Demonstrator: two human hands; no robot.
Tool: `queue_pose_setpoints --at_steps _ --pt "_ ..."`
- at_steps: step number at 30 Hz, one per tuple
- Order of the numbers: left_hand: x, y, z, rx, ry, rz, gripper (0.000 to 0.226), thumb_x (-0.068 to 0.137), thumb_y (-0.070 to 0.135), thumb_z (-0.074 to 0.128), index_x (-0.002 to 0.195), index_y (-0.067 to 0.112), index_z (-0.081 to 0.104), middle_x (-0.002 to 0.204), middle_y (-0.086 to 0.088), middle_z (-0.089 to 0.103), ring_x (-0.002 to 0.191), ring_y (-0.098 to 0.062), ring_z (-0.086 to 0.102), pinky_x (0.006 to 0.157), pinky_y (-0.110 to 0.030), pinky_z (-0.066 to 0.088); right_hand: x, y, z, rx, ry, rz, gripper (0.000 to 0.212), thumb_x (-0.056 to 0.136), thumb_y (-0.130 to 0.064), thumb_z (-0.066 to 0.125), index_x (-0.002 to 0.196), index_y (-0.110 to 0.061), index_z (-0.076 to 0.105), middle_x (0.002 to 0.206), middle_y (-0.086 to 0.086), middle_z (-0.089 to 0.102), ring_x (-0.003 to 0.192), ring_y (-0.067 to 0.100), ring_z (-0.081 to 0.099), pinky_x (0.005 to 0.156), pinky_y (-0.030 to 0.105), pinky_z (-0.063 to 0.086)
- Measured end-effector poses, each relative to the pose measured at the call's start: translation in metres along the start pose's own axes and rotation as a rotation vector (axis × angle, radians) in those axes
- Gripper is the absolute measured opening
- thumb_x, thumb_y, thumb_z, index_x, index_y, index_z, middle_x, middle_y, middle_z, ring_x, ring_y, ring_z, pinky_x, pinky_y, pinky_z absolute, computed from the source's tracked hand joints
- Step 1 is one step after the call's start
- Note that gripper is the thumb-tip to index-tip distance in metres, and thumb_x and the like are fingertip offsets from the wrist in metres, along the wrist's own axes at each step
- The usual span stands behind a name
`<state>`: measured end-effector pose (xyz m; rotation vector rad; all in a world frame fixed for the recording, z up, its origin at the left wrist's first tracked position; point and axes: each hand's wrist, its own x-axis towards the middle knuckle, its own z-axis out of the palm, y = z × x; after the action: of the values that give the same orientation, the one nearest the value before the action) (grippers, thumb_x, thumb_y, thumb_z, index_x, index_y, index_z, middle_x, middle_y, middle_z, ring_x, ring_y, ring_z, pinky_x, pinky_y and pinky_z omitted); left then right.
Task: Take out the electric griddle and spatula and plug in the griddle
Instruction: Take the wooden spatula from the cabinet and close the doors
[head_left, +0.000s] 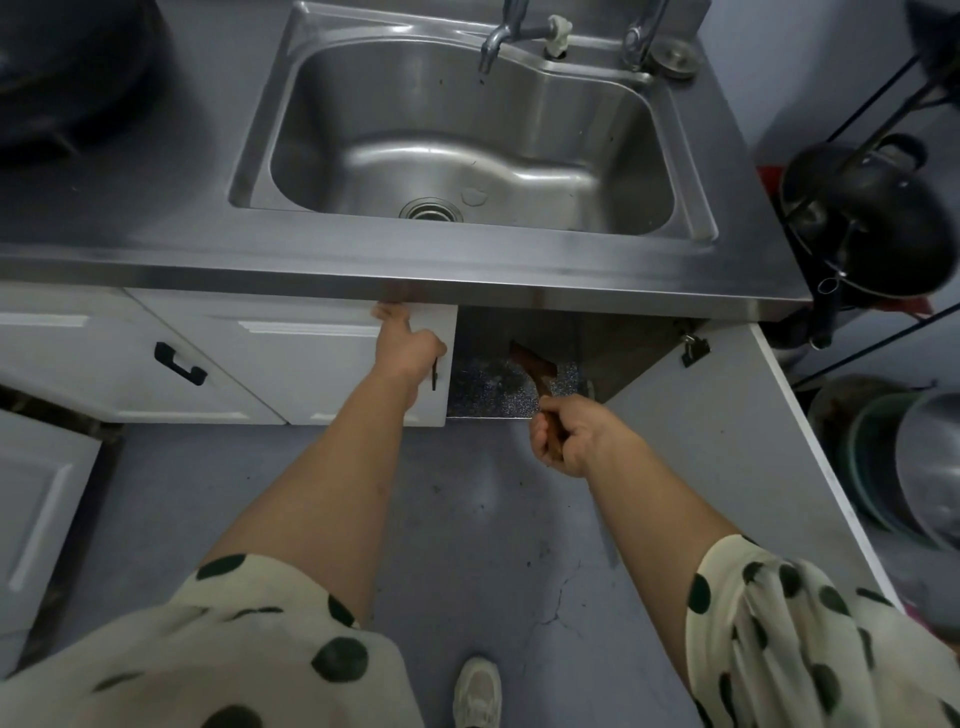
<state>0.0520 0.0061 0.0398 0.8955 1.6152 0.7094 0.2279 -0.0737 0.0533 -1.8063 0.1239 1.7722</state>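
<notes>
My right hand (566, 436) was closed firmly round the wooden handle of the spatula (537, 371). Its flat blade pointed away from the hand, into the open cabinet (613, 348) under the sink (691, 156). My left hand (408, 345) was on the shut door (291, 358) beside the opening, with the fingers curled on its black handle (435, 376) and the thumb stretched up toward the edge of the desk (363, 265). The electric griddle I could not see. Beyond the blade there was only the speckled cabinet floor (483, 384) and shadow.

I judged some dangers from here. The blade was under the desk edge, so lifting the right hand straight up could knock it against the steel. The open door (727, 467) stood just to the right of that hand, and a wide pull could hit it. If the left hand pulled its door open, the door's edge would swing toward the spatula. If the griddle was behind that door, I would have only one free hand for it.
</notes>
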Motion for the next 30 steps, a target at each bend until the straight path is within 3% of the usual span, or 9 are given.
queue_pose_setpoints --at_steps 4,9,12,14,19,22,26,28,30 --pt "0.0 -0.001 0.002 -0.026 -0.01 -0.015 0.094 0.088 -0.004 0.053 0.152 0.015 -0.013 0.161 -0.005 0.013 0.144 -0.027 0.024 0.09 -0.024 0.027 -0.002 -0.001 0.002 -0.007 -0.005 -0.009 0.029 0.1 -0.016 0.044 0.071 -0.011 0.044 0.032 0.001 0.04 0.021 0.01 0.037 0.031 0.01 0.036" --pt "0.0 -0.005 0.0 0.035 -0.021 0.005 0.093 0.089 -0.004 0.05 0.152 0.016 -0.016 0.162 -0.003 0.008 0.143 -0.025 0.025 0.086 -0.022 0.03 -0.002 -0.003 0.008 0.008 -0.019 -0.009 0.029 0.1 -0.016 0.045 0.071 -0.013 0.043 0.035 0.001 0.041 0.022 0.01 0.038 0.031 0.01 0.036" --pt "-0.003 -0.005 -0.001 0.056 -0.028 0.002 0.091 0.09 -0.005 0.049 0.152 0.017 -0.014 0.163 -0.003 0.006 0.142 -0.024 0.028 0.085 -0.022 0.03 -0.003 -0.002 0.012 0.024 -0.032 -0.01 0.027 0.1 -0.016 0.044 0.073 -0.014 0.042 0.051 0.0 0.041 0.023 0.009 0.038 0.031 0.01 0.036" --pt "-0.005 -0.005 -0.004 0.047 -0.01 -0.009 0.088 0.091 -0.005 0.049 0.153 0.019 -0.009 0.161 -0.004 0.013 0.13 -0.022 0.039 0.085 -0.023 0.03 -0.006 0.001 0.012 0.032 -0.039 -0.01 0.025 0.1 -0.016 0.045 0.075 -0.014 0.042 0.059 -0.001 0.039 0.024 0.009 0.039 0.031 0.01 0.036" --pt "-0.025 -0.005 -0.009 0.104 -0.048 0.0 0.078 0.093 -0.004 0.047 0.154 0.016 0.003 0.161 -0.008 0.017 0.143 -0.028 0.028 0.098 -0.024 0.031 -0.027 0.012 0.009 0.052 -0.031 -0.038 0.024 0.1 -0.014 0.045 0.076 -0.014 0.043 0.06 -0.001 0.04 0.023 0.009 0.039 0.032 0.01 0.037" --pt "-0.049 -0.006 -0.008 0.164 -0.106 0.03 0.07 0.092 -0.005 0.047 0.153 0.011 0.015 0.158 -0.01 0.024 0.143 -0.028 0.029 0.11 -0.029 0.029 -0.047 0.022 0.003 0.071 -0.018 -0.045 0.024 0.099 -0.014 0.047 0.075 -0.013 0.045 0.051 0.0 0.043 0.025 0.01 0.04 0.032 0.011 0.037" --pt "-0.087 -0.005 -0.008 0.245 -0.165 0.088 0.065 0.09 -0.008 0.048 0.149 0.005 0.028 0.155 -0.011 0.031 0.141 -0.028 0.033 0.11 -0.03 0.03 -0.083 0.039 -0.011 0.109 -0.009 -0.069 0.025 0.099 -0.016 0.048 0.074 -0.012 0.044 0.044 0.001 0.043 0.024 0.01 0.039 0.031 0.011 0.036" --pt "-0.108 -0.003 -0.005 0.266 -0.188 0.107 0.057 0.088 -0.01 0.047 0.144 0.0 0.037 0.15 -0.016 0.04 0.137 -0.031 0.039 0.11 -0.033 0.033 -0.102 0.048 -0.018 0.132 -0.009 -0.082 0.025 0.099 -0.016 0.047 0.074 -0.013 0.043 0.053 0.001 0.041 0.023 0.009 0.038 0.03 0.011 0.035" --pt "-0.13 -0.002 -0.001 0.292 -0.225 0.143 0.041 0.088 -0.009 0.048 0.127 -0.001 0.058 0.132 -0.014 0.057 0.128 -0.03 0.048 0.106 -0.035 0.038 -0.124 0.058 -0.027 0.161 -0.019 -0.096 0.026 0.099 -0.017 0.046 0.074 -0.013 0.042 0.057 0.0 0.04 0.022 0.01 0.037 0.03 0.011 0.035"
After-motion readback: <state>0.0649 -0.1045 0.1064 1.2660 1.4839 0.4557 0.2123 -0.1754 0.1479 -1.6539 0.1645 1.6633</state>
